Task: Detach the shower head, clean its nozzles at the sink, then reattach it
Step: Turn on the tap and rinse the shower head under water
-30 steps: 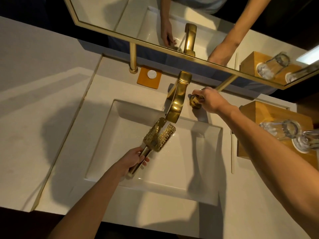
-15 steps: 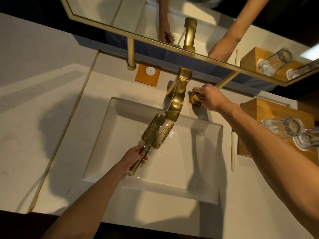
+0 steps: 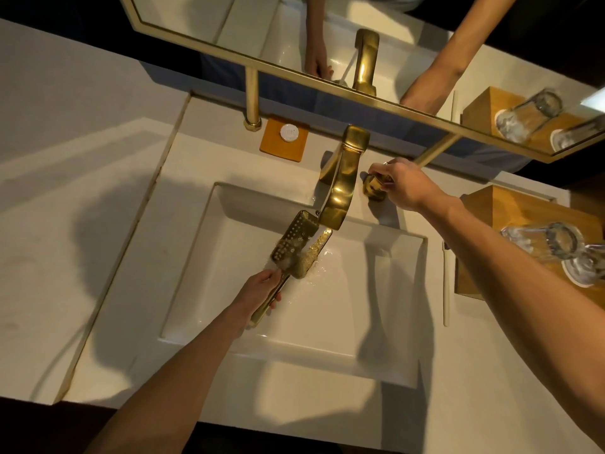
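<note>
A gold rectangular shower head (image 3: 296,245) with rows of nozzles lies face up over the white sink basin (image 3: 360,322), right under the gold faucet spout (image 3: 340,191). Water runs from the spout onto its nozzle face and splashes off. My left hand (image 3: 262,290) grips the shower head's gold handle below the head. My right hand (image 3: 404,185) grips the gold tap handle (image 3: 373,190) to the right of the faucet.
A wooden block (image 3: 510,224) with upturned glasses (image 3: 556,247) stands at the right. A white toothbrush (image 3: 447,286) lies beside the basin. An orange coaster with a white disc (image 3: 284,137) sits behind the basin, under the gold-framed mirror (image 3: 327,77).
Water now flows from the spout onto the shower head; before there was only a trickle. My right hand stays on the tap handle, my left keeps the shower head under the spout.
</note>
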A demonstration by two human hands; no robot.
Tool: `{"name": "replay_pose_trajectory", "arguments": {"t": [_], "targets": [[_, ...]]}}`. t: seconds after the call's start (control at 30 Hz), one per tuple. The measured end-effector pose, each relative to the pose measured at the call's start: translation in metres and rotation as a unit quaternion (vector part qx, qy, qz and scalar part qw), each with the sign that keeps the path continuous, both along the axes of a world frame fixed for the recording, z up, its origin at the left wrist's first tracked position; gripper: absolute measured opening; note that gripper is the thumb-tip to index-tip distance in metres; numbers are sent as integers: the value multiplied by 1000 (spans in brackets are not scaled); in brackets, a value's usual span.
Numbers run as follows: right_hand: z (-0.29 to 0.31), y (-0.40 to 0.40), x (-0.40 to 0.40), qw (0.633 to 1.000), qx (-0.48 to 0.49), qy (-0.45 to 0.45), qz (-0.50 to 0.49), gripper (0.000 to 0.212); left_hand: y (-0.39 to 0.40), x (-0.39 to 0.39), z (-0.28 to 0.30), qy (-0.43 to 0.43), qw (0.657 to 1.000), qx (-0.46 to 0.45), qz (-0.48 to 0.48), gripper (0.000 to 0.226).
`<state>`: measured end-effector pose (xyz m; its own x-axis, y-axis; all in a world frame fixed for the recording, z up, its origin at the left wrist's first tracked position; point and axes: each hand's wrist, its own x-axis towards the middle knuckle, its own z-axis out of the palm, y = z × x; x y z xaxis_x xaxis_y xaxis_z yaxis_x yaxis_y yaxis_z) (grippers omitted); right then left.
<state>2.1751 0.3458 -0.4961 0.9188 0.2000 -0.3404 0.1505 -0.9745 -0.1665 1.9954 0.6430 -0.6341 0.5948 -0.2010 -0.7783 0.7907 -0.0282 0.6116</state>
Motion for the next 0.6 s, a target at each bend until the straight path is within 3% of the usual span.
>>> {"name": "replay_pose_trajectory", "arguments": {"t": [0.3,0.6], "targets": [[-2,-1,1,1000,-3,10,-9,52,11,-8,4,3,999,24,-28,27],[-1,0,1,1000,-2,11,-19,51,21,-10,6,-49,981,165,-94,23]]}}
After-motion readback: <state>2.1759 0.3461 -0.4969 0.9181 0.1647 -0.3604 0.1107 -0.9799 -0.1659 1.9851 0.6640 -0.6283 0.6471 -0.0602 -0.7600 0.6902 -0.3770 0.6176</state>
